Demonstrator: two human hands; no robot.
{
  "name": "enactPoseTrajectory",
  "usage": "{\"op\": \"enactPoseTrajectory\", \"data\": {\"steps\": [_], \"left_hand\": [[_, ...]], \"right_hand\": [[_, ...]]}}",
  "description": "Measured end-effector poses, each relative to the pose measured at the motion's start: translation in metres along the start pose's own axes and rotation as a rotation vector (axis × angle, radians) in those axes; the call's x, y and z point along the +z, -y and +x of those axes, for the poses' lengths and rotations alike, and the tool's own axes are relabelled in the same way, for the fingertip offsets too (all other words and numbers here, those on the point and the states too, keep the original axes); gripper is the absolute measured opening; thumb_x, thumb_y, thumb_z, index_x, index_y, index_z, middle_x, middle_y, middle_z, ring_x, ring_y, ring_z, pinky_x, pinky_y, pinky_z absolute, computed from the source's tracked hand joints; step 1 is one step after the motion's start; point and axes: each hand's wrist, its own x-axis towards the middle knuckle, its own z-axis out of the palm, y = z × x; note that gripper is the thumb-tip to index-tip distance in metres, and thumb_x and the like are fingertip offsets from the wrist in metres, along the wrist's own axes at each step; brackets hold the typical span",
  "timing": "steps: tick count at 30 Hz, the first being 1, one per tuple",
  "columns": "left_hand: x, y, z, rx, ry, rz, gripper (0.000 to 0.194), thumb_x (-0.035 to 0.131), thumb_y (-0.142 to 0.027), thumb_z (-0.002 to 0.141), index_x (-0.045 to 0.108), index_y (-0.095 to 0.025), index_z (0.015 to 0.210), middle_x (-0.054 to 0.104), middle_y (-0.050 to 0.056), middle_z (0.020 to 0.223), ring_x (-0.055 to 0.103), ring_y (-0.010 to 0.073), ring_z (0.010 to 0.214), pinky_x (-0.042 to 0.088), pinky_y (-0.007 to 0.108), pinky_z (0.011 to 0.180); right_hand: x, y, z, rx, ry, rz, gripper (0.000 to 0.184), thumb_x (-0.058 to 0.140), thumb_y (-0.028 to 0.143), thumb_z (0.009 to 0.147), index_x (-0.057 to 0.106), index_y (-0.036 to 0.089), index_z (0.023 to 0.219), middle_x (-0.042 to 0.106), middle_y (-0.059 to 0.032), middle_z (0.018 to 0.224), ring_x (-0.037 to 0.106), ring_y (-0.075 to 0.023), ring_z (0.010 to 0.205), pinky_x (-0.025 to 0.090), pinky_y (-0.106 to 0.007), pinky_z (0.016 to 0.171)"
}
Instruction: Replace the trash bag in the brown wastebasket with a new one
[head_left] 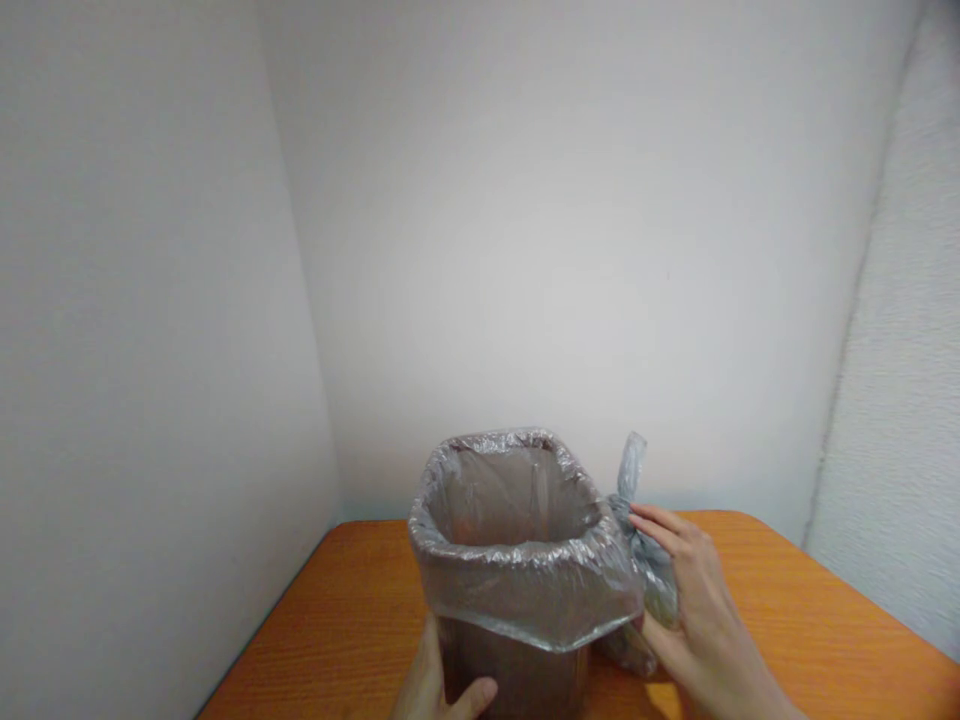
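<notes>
A brown trash bin (517, 670) stands upright, lined with a clear plastic bag (525, 590) whose edge is folded down over the rim. The inside that shows holds only the liner. My left hand (442, 685) grips the bin low at its near left side, thumb on the front and the other fingers mostly hidden. Right of the bin sits a tied, see-through plastic bag (660, 585) with its knotted top sticking up; greenish and brown contents show through. My right hand (697, 590) holds this bag from the right, fingers near the knot and thumb lower down.
Both the bin and the tied bag are on an orange-brown wooden table (345, 620). A pale wall (525, 250) rises behind the table, with another wall (150, 350) along the left. At the right is a lighter, textured surface (892, 400).
</notes>
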Motion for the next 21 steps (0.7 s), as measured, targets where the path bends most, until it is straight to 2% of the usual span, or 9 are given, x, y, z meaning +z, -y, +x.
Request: {"op": "enactPoseTrajectory", "data": {"steps": [2,5,6,9,11,14,16,18,21], "left_hand": [[-0.002,-0.008,0.002,0.076,-0.034,0.044,0.1,0.07,-0.058,0.079,0.014,-0.02,0.153,0.023,0.02,0.162,0.022,0.0364,0.15,0.021,0.053,0.123],[-0.012,-0.036,0.003,0.216,-0.239,0.188,0.071,0.051,-0.051,0.095,0.015,-0.026,0.151,0.025,0.017,0.161,0.026,0.0309,0.15,0.022,0.056,0.122],[-0.016,-0.048,0.003,0.293,-0.313,0.268,0.066,0.051,-0.047,0.096,0.017,-0.028,0.15,0.028,0.015,0.16,0.028,0.0299,0.149,0.025,0.057,0.121],[-0.03,-0.078,0.006,0.614,-0.457,0.517,0.059,0.066,-0.038,0.089,0.032,-0.03,0.137,0.038,0.014,0.15,0.04,0.0292,0.14,0.039,0.055,0.114],[-0.036,-0.091,0.009,0.762,-0.493,0.69,0.048,0.072,-0.035,0.084,0.043,-0.028,0.122,0.044,0.012,0.14,0.05,0.0278,0.13,0.049,0.047,0.105],[-0.039,-0.097,0.012,0.809,-0.455,0.917,0.027,0.069,-0.031,0.086,0.054,-0.025,0.107,0.047,0.01,0.126,0.056,0.0239,0.116,0.055,0.036,0.094],[-0.039,-0.097,0.011,0.867,-0.432,0.993,0.013,0.063,-0.023,0.089,0.058,-0.025,0.101,0.047,0.009,0.12,0.056,0.021,0.11,0.055,0.029,0.089],[-0.041,-0.101,0.01,0.967,-0.453,1.01,0.011,0.057,-0.014,0.09,0.059,-0.024,0.095,0.048,0.008,0.114,0.054,0.0187,0.106,0.051,0.025,0.088],[-0.05,-0.121,0.012,1.11,-0.48,0.958,0.014,0.051,-0.009,0.091,0.055,-0.022,0.091,0.053,0.006,0.106,0.054,0.0185,0.102,0.045,0.028,0.089]], "right_hand": [[0.0,0.002,0.0,-0.032,0.027,0.034,0.05,0.059,0.024,0.088,0.042,0.024,0.136,0.046,-0.0128,0.14,0.044,-0.0306,0.13,0.041,-0.052,0.105],[-0.002,0.0,0.001,-0.07,0.007,0.067,0.03,0.054,0.019,0.091,0.051,0.025,0.12,0.048,-0.01,0.135,0.047,-0.0256,0.126,0.043,-0.044,0.102],[-0.004,-0.001,0.003,-0.088,-0.004,0.078,0.024,0.053,0.019,0.091,0.053,0.025,0.114,0.049,-0.0092,0.132,0.048,-0.0239,0.125,0.044,-0.04,0.1],[-0.012,0.002,0.011,-0.15,-0.041,0.106,0.014,0.055,0.019,0.091,0.057,0.025,0.104,0.051,-0.0078,0.125,0.052,-0.0202,0.118,0.046,-0.031,0.094],[-0.019,0.008,0.019,-0.188,-0.069,0.128,0.011,0.058,0.02,0.09,0.059,0.025,0.099,0.053,-0.007,0.121,0.055,-0.0187,0.113,0.048,-0.028,0.091],[-0.026,0.017,0.03,-0.216,-0.071,0.184,0.008,0.06,0.02,0.089,0.061,0.026,0.095,0.055,-0.0059,0.114,0.058,-0.0171,0.106,0.049,-0.024,0.087],[-0.03,0.021,0.036,-0.212,-0.043,0.251,0.007,0.06,0.021,0.09,0.062,0.026,0.094,0.056,-0.0053,0.111,0.059,-0.0166,0.103,0.05,-0.023,0.085],[-0.033,0.025,0.042,-0.183,-0.016,0.331,0.006,0.058,0.022,0.091,0.062,0.026,0.093,0.058,-0.0052,0.108,0.06,-0.0172,0.102,0.051,-0.024,0.084],[-0.036,0.03,0.061,-0.09,0.021,0.451,0.008,0.057,0.026,0.093,0.061,0.025,0.087,0.061,-0.0051,0.103,0.06,-0.0193,0.101,0.049,-0.028,0.085]]}}
